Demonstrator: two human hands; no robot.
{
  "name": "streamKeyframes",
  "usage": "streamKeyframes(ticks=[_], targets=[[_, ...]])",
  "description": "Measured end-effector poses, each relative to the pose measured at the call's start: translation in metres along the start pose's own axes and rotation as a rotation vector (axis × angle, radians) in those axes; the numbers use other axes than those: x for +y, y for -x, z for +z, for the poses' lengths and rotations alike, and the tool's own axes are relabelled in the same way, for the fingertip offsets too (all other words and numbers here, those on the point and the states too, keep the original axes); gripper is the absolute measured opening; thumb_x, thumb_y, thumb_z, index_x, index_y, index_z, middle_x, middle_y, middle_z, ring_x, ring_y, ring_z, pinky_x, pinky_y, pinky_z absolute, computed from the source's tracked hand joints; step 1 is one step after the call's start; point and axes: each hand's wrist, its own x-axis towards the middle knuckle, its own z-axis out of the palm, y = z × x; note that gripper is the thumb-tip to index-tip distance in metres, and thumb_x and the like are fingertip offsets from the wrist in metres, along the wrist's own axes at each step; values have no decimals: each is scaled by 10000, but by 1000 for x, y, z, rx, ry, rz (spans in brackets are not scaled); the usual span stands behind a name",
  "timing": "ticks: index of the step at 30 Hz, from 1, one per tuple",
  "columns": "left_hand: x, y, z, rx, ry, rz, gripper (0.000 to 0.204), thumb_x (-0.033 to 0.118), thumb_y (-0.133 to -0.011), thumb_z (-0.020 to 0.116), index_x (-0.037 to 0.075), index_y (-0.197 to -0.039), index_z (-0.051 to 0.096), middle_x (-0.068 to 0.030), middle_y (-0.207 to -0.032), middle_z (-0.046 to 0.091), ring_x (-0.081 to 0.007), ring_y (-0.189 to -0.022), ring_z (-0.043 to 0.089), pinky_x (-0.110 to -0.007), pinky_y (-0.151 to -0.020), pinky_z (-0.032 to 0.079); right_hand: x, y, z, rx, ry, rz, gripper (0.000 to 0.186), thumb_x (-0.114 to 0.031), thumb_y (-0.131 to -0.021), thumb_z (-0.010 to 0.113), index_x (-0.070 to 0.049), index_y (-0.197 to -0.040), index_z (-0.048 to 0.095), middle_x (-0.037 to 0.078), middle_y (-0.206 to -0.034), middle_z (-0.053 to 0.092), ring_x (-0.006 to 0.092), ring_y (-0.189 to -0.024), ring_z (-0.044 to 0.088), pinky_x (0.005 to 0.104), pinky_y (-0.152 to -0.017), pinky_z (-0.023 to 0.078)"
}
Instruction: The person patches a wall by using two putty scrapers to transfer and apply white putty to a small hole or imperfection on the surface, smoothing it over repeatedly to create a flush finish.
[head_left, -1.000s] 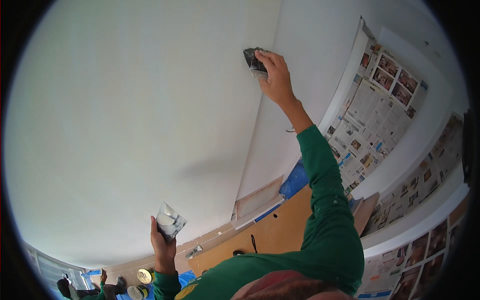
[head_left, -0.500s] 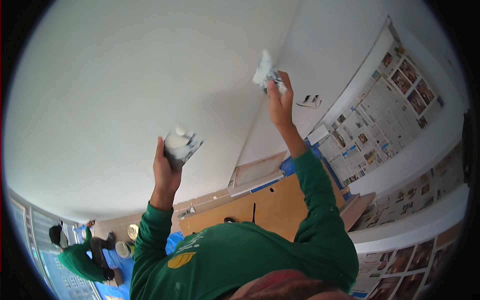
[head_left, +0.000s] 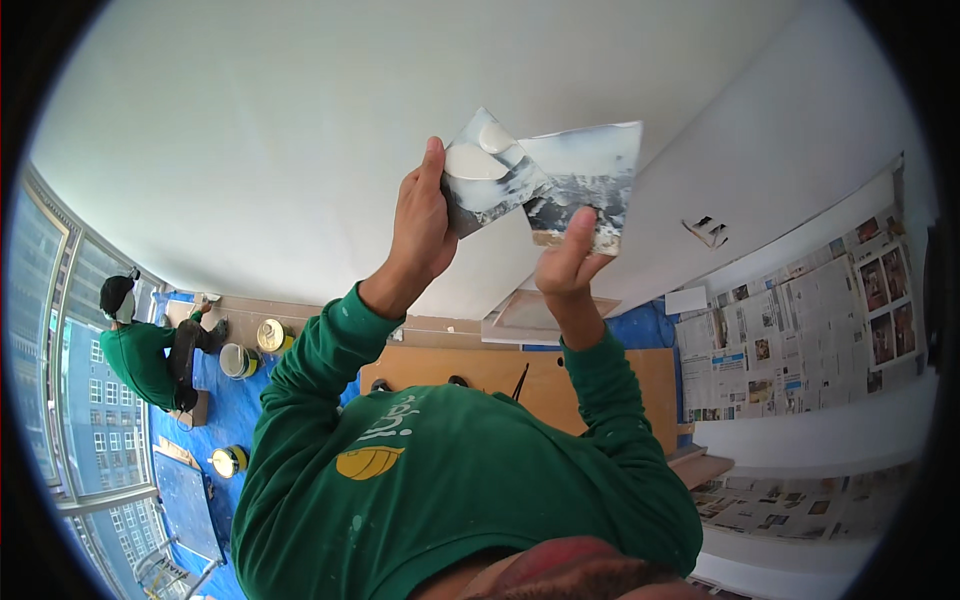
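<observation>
smooth pale wall (head_left: 300, 150) is spread across the upper part of the view. before it, a square flat dark blade (head_left: 495, 185) is gripped by the left hand (head_left: 420, 220), its thumb laid along one edge; thick white paste (head_left: 476, 163) is heaped on the blade's face. a broader flat blade smeared white and black (head_left: 598, 185) is held by the right hand (head_left: 575, 262), its thumb pressed on the lower part. the two blades are overlapped in view; whether they are touching cannot be told. both arms are covered by green sleeves (head_left: 330, 345). beyond them, a tan wooden panel (head_left: 635, 385) is seen, with blue sheeting (head_left: 225, 405) and pale round buckets (head_left: 238, 361) to the left. near the windows, a person in a green top (head_left: 140, 355) is seen. at right, surfaces are covered with printed newspaper sheets (head_left: 770, 340).
</observation>
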Motion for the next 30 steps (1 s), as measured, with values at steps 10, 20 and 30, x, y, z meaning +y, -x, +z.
streamKeyframes(ticks=[10,20,30], targets=[[21,-11,-18,6,-109,63,581,483,-1067,422,-63,-1133,611,-148,-1082,680,-207,-937,695,-328,-826,590,9,13,-31,144,-703,1249,225,-244,-1033,559,-36,-1121,554,80,-842,673,136,-636,647,260,-526,465],[-1,-13,-4,-155,-157,-131,614,483,-1076,386,-85,-1148,610,-166,-1122,676,-219,-1022,678,-355,-912,561,41,41,0,115,-1602,1395,226,-280,-1050,502,-96,-923,529,-13,-625,535,68,-455,441,231,-423,290],[1,-28,-54,26,-503,277,609,464,-1091,371,-85,-1064,632,-116,-974,679,-144,-860,631,-280,-787,519,2,48,-39,539,-566,907,184,-272,-1008,596,-90,-1036,600,12,-874,671,97,-659,591,242,-469,376]])
